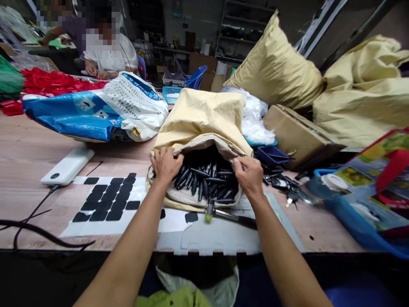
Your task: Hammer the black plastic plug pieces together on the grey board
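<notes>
A tan cloth sack lies on the table in front of me, its mouth facing me and spread wide. My left hand is closed on the left side of the rim, and my right hand pinches the right side. Inside are many slim black pointed pieces, piled loosely; I cannot tell what they are. Just below the sack's mouth lies a small hammer with a yellow-green face and a dark handle. It rests on a grey board.
To the left are a white sheet with black square stickers, a white power bank with a cable, and a blue-white bag. Rightward stand a cardboard box, keys and a blue basket. Another person sits across the table.
</notes>
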The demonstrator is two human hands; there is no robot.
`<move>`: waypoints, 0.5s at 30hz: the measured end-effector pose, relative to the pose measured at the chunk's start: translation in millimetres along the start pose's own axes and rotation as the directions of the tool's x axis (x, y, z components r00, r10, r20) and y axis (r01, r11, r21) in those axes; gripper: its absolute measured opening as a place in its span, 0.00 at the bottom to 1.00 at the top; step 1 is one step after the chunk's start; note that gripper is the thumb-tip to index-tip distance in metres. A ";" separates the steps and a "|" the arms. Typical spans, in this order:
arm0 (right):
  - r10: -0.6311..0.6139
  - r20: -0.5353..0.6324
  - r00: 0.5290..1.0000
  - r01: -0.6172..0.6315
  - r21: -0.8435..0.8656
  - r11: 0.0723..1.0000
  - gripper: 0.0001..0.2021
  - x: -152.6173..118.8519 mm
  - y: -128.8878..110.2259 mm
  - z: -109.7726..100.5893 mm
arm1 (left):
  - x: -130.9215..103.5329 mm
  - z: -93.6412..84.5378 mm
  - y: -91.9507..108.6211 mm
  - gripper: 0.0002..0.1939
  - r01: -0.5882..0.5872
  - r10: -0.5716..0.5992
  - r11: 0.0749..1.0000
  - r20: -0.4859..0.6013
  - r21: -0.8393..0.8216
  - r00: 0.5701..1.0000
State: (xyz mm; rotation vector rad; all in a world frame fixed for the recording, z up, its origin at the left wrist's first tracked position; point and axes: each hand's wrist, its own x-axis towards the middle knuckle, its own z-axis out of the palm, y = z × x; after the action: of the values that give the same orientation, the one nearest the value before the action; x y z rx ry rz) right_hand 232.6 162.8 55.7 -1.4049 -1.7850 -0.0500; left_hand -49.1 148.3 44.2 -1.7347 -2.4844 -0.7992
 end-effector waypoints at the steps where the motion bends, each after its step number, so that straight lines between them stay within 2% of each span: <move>1: -0.016 -0.105 0.994 0.018 0.014 1.000 0.13 11.5 -1.9 -9.2 | -9.6 5.2 3.5 0.19 -0.008 0.007 1.000 -0.060 -0.011 0.998; 3: -0.035 -0.269 0.963 0.051 0.053 0.997 0.12 43.6 -4.7 -21.7 | -24.1 16.2 11.2 0.18 -0.034 0.029 0.999 -0.155 -0.031 0.987; 4: -0.031 -0.304 0.952 0.060 0.088 0.994 0.12 64.0 -5.7 -23.3 | -27.9 21.4 14.6 0.16 -0.029 0.021 0.999 -0.179 -0.038 0.984; 6: 0.001 -0.277 0.961 0.049 0.174 0.983 0.13 112.2 -6.7 -15.7 | -29.0 29.2 19.1 0.14 -0.001 -0.008 0.999 -0.196 -0.045 0.981; 9: 0.060 -0.150 0.987 -0.035 0.159 0.987 0.18 191.2 -5.5 18.6 | -21.8 33.8 19.7 0.11 0.032 -0.042 0.998 -0.205 -0.053 0.978; 13: 0.071 -0.005 0.997 -0.071 -0.045 0.996 0.41 276.7 0.8 77.7 | -14.1 36.5 15.0 0.09 0.056 -0.071 0.995 -0.207 -0.079 0.976; 14: 0.103 0.043 0.994 -0.100 -0.077 0.992 0.42 291.4 3.1 90.2 | -13.3 37.5 13.9 0.09 0.062 -0.080 0.994 -0.207 -0.090 0.975; 15: 0.133 0.085 0.988 -0.125 -0.090 0.988 0.39 303.2 5.5 101.0 | -12.9 38.5 13.1 0.08 0.069 -0.089 0.992 -0.207 -0.102 0.974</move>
State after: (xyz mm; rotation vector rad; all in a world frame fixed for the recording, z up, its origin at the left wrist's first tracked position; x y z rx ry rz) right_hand 173.8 452.6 176.9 -1.6030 -1.7786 0.0072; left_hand -21.9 156.1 12.2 -1.4926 -2.4226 -1.0629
